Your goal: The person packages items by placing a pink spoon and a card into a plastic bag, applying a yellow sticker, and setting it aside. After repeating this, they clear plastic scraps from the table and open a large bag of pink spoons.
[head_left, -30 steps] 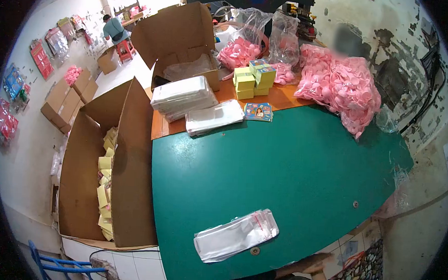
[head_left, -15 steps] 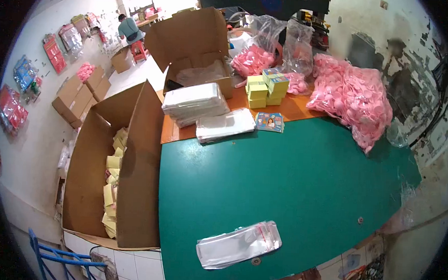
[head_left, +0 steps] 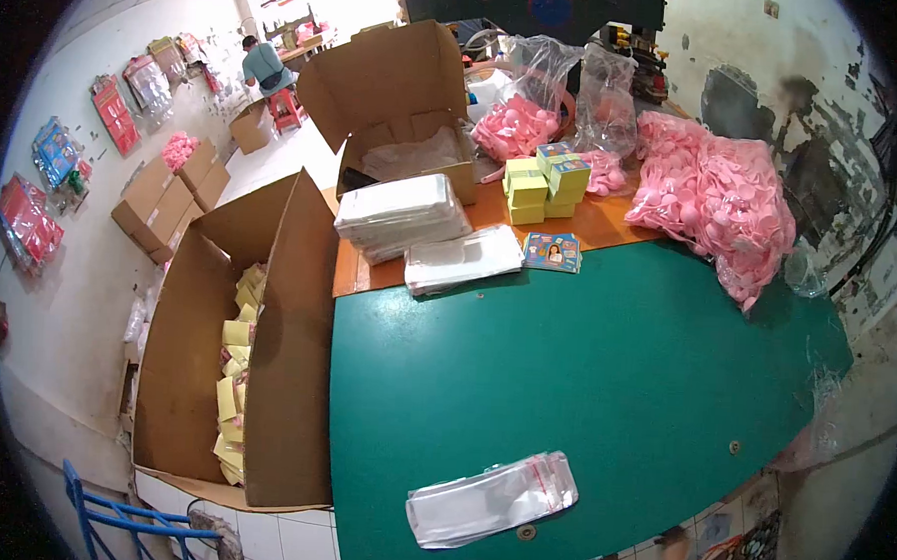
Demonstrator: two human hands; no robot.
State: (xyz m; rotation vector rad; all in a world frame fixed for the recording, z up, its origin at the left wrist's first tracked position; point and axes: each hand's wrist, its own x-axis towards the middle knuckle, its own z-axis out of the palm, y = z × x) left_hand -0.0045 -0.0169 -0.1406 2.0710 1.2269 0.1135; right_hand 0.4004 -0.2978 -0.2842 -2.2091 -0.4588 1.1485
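Note:
At the bottom edge, beyond the near side of the green table (head_left: 584, 386), part of my right hand (head_left: 673, 558) shows low and blurred. Its fingers cannot be made out, nor whether it holds anything. My left hand is out of view. Closest on the tabletop is a stack of clear plastic bags (head_left: 489, 504) with a reddish strip near one end. Farther back lie more clear bags (head_left: 464, 261), a thick pile of wrapped bags (head_left: 401, 213), a few printed cards (head_left: 552, 253) and stacked blocks of yellow-edged cards (head_left: 546, 186).
Bags of pink plastic pieces (head_left: 717, 207) sit at the back right. Left of the table stands a tall carton (head_left: 289, 373) holding yellow-carded packets (head_left: 233, 401). An open box (head_left: 409, 158) is behind, a blue metal frame (head_left: 128, 516) lower left. A person (head_left: 265, 67) sits far off.
The view has shifted slightly, so the table and its things appear a little lower and farther right. My right hand shows more distinctly beyond the near edge. The bags and cards stay put.

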